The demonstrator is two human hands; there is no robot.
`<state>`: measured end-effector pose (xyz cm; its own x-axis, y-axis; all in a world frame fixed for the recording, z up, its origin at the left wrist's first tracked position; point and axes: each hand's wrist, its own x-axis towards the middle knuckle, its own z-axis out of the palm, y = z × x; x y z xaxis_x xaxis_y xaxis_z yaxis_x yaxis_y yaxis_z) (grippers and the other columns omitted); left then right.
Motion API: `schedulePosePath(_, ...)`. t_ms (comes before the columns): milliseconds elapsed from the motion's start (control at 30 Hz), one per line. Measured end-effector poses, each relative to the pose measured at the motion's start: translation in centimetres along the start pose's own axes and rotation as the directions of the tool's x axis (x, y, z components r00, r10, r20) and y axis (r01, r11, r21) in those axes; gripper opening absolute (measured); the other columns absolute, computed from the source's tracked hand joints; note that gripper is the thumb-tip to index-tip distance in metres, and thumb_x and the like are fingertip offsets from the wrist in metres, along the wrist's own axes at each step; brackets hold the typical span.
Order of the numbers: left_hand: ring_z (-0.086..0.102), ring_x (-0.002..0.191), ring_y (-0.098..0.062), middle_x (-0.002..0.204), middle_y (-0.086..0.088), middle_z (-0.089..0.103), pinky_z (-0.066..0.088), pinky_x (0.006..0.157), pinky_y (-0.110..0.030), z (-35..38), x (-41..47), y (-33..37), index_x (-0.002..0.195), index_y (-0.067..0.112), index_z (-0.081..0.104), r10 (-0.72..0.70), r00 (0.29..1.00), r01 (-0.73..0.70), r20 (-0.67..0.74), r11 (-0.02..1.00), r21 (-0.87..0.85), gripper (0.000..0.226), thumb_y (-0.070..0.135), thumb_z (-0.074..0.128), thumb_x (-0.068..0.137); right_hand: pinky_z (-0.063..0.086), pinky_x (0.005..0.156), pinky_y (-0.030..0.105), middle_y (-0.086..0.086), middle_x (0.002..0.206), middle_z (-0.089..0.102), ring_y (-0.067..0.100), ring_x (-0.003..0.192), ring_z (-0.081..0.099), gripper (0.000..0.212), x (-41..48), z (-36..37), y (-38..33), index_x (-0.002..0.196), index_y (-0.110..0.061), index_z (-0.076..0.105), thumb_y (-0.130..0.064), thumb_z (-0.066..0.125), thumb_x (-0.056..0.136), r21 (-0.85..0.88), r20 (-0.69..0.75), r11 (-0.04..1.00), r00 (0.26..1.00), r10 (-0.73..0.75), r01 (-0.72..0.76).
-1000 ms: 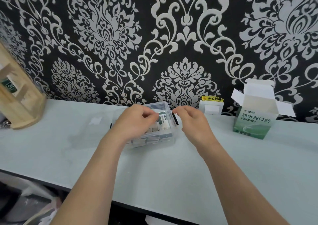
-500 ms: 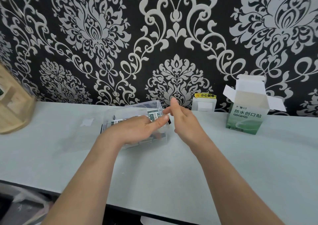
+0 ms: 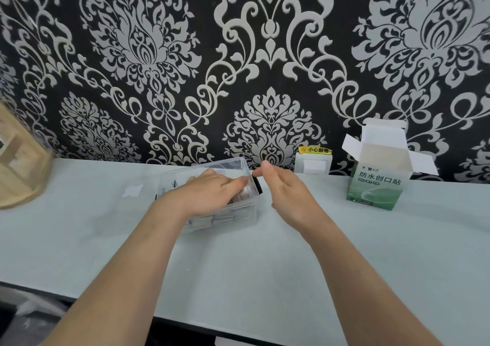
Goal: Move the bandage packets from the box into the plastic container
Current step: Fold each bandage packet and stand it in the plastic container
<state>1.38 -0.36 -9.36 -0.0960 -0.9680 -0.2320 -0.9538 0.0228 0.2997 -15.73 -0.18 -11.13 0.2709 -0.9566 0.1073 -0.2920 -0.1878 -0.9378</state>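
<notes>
A clear plastic container (image 3: 246, 213) stands at the middle of the pale table, with several bandage packets (image 3: 209, 220) lying inside it. My left hand (image 3: 209, 193) lies flat, palm down, inside the container on top of the packets, its fingers straight. My right hand (image 3: 285, 189) hovers just right of the container, fingers straight and together, holding nothing. The green and white bandage box (image 3: 376, 184) stands upright at the right near the wall, its top flaps open; its inside is hidden from here.
A white wall socket (image 3: 313, 164) with a yellow warning label sits between the container and the box. A wooden rack (image 3: 18, 165) stands at the far left. A small clear scrap (image 3: 132, 190) lies left of the container. The table's front edge (image 3: 185, 327) runs below my forearms.
My left hand has gone from pinching packets above the container to lying flat on them inside it. My right hand has opened and drawn back to the container's right side.
</notes>
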Motion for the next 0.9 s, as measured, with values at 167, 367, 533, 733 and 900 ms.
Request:
schedulePosePath(167,0.051,0.114,-0.008,0.135,0.007,0.056,0.035,0.093,-0.018,-1.0,1.2,0.0,0.133,0.026,0.057,0.041,0.994,-0.054,0.106,0.991,0.119,0.039,0.031,0.048,0.095,0.042,0.100,0.042,-0.022,0.087,0.047,0.012,0.111,0.044,0.041,0.1,-0.3,0.3,0.111,-0.015,0.064,-0.038,0.031,0.103,-0.066,0.013,0.998,1.000,0.011,-0.010)
schedulePosePath(367,0.053,0.080,0.001,0.092,0.020,0.058,0.039,0.076,-0.019,-2.2,2.0,0.1,0.127,0.027,0.061,0.056,0.986,-0.078,0.155,0.988,0.137,0.043,0.045,0.061,0.088,0.044,0.097,0.042,-0.007,0.095,0.051,0.012,0.107,0.047,0.046,0.3,-0.4,0.6,0.109,-0.007,0.064,-0.039,0.031,0.103,-0.087,0.007,0.996,1.000,0.009,-0.008)
schedulePosePath(533,0.058,0.082,-0.005,0.092,0.013,0.062,0.045,0.073,-0.022,-1.7,2.6,-0.2,0.121,0.029,0.065,0.089,0.993,-0.100,0.073,0.980,0.174,0.041,0.038,0.066,0.081,0.043,0.096,0.038,0.004,0.112,0.060,0.012,0.108,0.047,0.046,0.5,-0.3,0.8,0.110,-0.007,0.063,-0.040,0.032,0.102,-0.104,0.005,0.995,1.000,0.004,-0.003)
schedulePosePath(733,0.060,0.094,-0.010,0.104,0.012,0.066,0.050,0.086,-0.027,-1.2,2.6,-0.2,0.120,0.027,0.065,0.098,0.994,-0.104,0.038,0.976,0.194,0.041,0.030,0.067,0.079,0.040,0.091,0.033,0.008,0.115,0.062,0.017,0.111,0.049,0.046,0.5,-0.1,0.9,0.110,-0.003,0.062,-0.038,0.033,0.103,-0.112,-0.005,0.994,1.000,-0.008,0.008)
schedulePosePath(900,0.063,0.091,-0.013,0.097,0.009,0.069,0.052,0.083,-0.031,-0.5,2.7,-0.4,0.104,0.027,0.070,0.109,0.992,-0.098,-0.060,0.982,0.162,0.035,0.045,0.071,0.074,0.042,0.083,0.031,0.004,0.109,0.062,0.016,0.102,0.053,0.038,0.5,0.1,1.1,0.108,-0.009,0.062,-0.037,0.036,0.101,-0.106,-0.005,0.994,1.000,0.008,-0.009)
